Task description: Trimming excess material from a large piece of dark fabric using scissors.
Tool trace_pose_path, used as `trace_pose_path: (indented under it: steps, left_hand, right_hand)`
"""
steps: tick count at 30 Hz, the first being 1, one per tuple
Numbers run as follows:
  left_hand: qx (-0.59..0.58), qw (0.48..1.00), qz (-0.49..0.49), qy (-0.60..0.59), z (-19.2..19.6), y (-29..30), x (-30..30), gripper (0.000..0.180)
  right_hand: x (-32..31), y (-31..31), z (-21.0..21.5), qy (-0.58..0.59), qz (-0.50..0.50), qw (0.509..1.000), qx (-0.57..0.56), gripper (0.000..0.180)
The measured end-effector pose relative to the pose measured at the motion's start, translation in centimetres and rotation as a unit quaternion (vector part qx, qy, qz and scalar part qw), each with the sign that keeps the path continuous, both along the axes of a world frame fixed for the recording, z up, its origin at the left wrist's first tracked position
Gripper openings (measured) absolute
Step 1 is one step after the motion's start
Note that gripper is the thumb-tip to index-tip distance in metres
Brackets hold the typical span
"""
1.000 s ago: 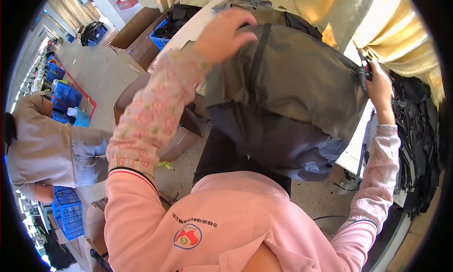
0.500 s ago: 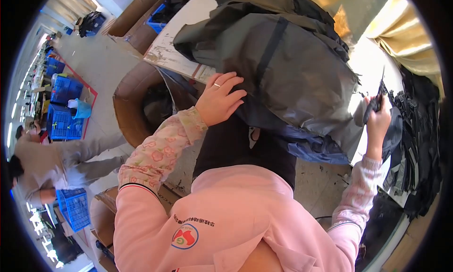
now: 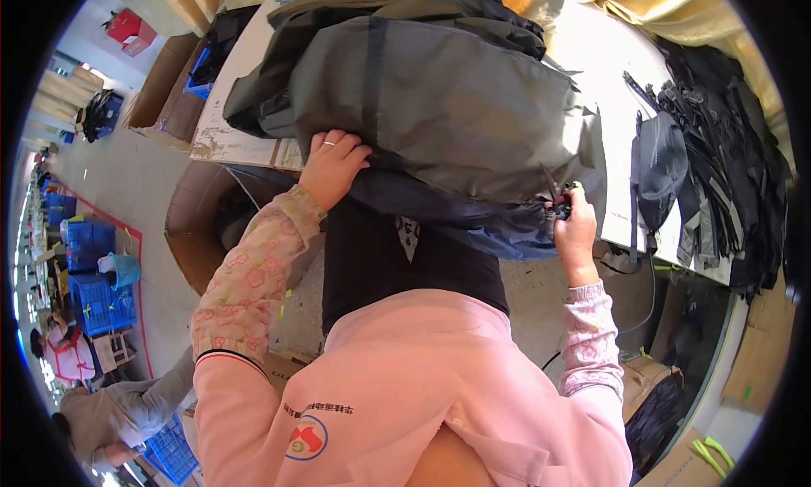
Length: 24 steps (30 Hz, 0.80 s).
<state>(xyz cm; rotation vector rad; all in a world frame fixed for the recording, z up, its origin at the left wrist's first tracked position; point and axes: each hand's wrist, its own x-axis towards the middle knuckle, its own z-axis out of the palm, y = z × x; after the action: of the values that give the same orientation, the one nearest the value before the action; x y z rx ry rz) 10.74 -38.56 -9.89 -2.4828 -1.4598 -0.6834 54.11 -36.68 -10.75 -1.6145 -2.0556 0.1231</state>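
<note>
We have a large grey fabric bag lying on the white bench, its near side hanging over the bench's front edge toward us, with darker navy fabric sagging beneath it. Our left hand lies on the bag's lower left edge, fingers curled over the fabric and pressing it rather than closed round anything. Our right hand is closed on a small dark piece at the bag's right corner, apparently a zip pull or buckle; we cannot tell which.

The main risk, as we judge it, is the overhang: much of the bag's weight sits near the front edge, so a tug from the right hand could drag it off the bench and into the open cardboard box below on our left, or onto the floor. A pull on the small piece could also snag or pucker the loose navy layer.

Room is tight. To the right, a small grey pouch and a heap of black straps lie near the bag. More dark bags are stacked behind it. The free space is on the left of the bench and in front, where we stand. A seated person is well apart at lower left.
</note>
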Motion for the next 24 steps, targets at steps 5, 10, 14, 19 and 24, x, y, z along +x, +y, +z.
trace_pose_path:
  steps: [5,10,14,19,24]
  left_hand:
    - [-0.009,0.999,0.043,0.023,-0.9,0.4,-1.1,0.017]
    - [0.003,0.998,0.054,0.013,-0.3,-0.1,-0.9,0.016]
    - [0.029,0.997,0.06,0.031,-2.3,0.1,-1.9,0.018]
    - [0.002,0.998,0.067,0.003,-0.2,-0.9,-1.8,0.017]
    - [0.004,0.984,-0.04,-0.173,8.8,-5.7,-2.0,0.018]
  right_hand:
    - [1.5,0.7,-0.5,0.083,0.021,0.995,-0.05,0.026]
    - [2.0,-1.2,2.8,0.161,0.055,0.982,-0.088,0.015]
    - [2.4,-2.3,5.0,0.164,0.066,0.981,-0.075,0.015]
    - [2.4,-2.8,6.4,0.169,0.015,0.979,-0.109,0.016]
    - [4.1,-2.5,7.0,0.147,0.042,0.981,-0.122,0.018]
